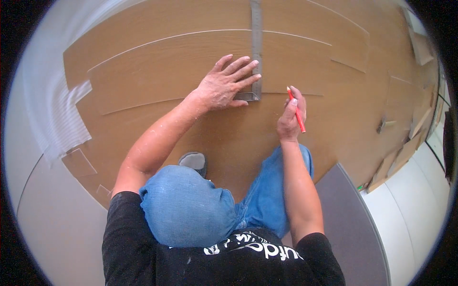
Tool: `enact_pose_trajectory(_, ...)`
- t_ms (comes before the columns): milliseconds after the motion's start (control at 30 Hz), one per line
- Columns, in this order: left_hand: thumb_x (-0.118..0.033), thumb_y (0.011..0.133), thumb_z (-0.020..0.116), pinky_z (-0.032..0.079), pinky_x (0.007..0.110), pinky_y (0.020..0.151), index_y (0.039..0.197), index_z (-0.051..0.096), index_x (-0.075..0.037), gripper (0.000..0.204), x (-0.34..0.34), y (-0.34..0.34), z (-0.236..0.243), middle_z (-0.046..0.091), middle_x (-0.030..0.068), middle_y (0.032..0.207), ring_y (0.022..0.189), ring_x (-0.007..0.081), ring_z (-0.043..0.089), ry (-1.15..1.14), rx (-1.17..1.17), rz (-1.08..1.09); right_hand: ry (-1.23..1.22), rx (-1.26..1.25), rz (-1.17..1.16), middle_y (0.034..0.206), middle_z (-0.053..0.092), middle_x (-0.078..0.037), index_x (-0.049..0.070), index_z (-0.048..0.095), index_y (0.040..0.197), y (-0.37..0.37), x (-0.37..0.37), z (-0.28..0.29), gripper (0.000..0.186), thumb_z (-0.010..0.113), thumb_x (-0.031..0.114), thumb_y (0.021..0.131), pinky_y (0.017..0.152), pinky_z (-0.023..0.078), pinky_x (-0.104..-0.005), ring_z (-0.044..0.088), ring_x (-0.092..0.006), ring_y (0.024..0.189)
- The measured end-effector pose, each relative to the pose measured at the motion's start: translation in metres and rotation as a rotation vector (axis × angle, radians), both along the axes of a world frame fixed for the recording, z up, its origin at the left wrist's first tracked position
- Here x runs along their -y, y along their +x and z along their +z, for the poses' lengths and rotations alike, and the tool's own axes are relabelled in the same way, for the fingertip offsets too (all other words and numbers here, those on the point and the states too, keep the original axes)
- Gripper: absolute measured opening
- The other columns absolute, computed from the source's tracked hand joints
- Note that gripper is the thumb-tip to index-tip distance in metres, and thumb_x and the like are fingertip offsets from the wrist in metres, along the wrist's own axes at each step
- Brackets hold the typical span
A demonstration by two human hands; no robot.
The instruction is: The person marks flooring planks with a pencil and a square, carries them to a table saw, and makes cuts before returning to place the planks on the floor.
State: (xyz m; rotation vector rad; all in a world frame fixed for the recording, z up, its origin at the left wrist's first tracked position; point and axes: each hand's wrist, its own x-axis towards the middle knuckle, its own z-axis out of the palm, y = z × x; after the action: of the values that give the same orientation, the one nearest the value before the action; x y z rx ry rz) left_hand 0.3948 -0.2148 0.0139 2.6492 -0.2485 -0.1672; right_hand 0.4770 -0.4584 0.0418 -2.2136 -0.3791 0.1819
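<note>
Left hand (223,89) spread open, fingertips over a metal square (256,45), square lying flat on a brown board (214,136), well in from its left edge, right hand (289,121) gripping a red pencil (299,119) beside it.

black shirt (229,268): white lettering (267,249), partly creased | metal square (256,52): markings (256,19) too small to read

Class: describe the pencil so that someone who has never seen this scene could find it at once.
On the wide brown surface, find the L-shaped metal square. Just right of it is the right hand, holding the pencil. Its bright red body stands out from the grey square.
</note>
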Motion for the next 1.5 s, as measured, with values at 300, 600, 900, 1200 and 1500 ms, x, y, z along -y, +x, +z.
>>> enact_pose_trajectory(300,-0.063,0.080,0.068,0.011,0.052,0.123,0.154,0.040,-0.028,0.087,0.002,0.000,0.001,0.028,0.0050,0.165,0.152,0.0253,0.023,0.012,-0.001,-0.005,0.110,0.081,0.051,0.095,0.071,-0.014,0.005,0.068,0.110,0.050,-0.100,-0.004,0.018,0.058,0.012,0.097,0.077,0.056,-0.0381,0.070,-0.0266,0.085)
enact_pose_trajectory(600,-0.063,0.083,0.066,0.010,0.053,0.123,0.154,0.040,-0.025,0.085,-0.001,-0.002,0.000,0.028,0.0048,0.165,0.153,0.0259,0.021,-0.021,0.002,0.003,0.105,0.106,0.067,0.100,0.073,-0.016,0.006,0.069,0.113,0.053,-0.114,-0.012,0.024,0.060,0.022,0.097,0.080,0.058,-0.0410,0.073,-0.0315,0.091)
enact_pose_trajectory(900,-0.061,0.083,0.068,0.011,0.052,0.123,0.152,0.042,-0.023,0.083,-0.001,-0.001,0.003,0.029,0.0055,0.165,0.153,0.0263,0.023,-0.033,0.008,0.010,0.073,0.130,0.095,0.105,0.073,-0.020,0.006,0.069,0.117,0.056,-0.115,-0.018,0.027,0.061,0.023,0.097,0.083,0.057,-0.0433,0.072,-0.0358,0.096)
enact_pose_trajectory(1200,-0.060,0.082,0.068,0.011,0.053,0.123,0.153,0.041,-0.023,0.084,-0.001,-0.004,0.003,0.029,0.0057,0.165,0.152,0.0264,0.024,-0.026,0.010,0.011,0.051,0.136,0.100,0.102,0.073,-0.019,0.007,0.070,0.116,0.056,-0.120,-0.008,0.026,0.060,0.021,0.096,0.082,0.057,-0.0425,0.072,-0.0348,0.094)
enact_pose_trajectory(1500,-0.057,0.078,0.073,0.014,0.052,0.123,0.153,0.041,-0.024,0.088,-0.001,-0.007,0.001,0.030,0.0057,0.164,0.152,0.0256,0.024,-0.041,0.005,0.013,-0.047,0.023,0.209,0.097,0.073,-0.019,0.006,0.072,0.108,0.027,-0.077,0.025,0.021,0.061,0.016,0.094,0.078,0.057,-0.0396,0.073,-0.0326,0.088)
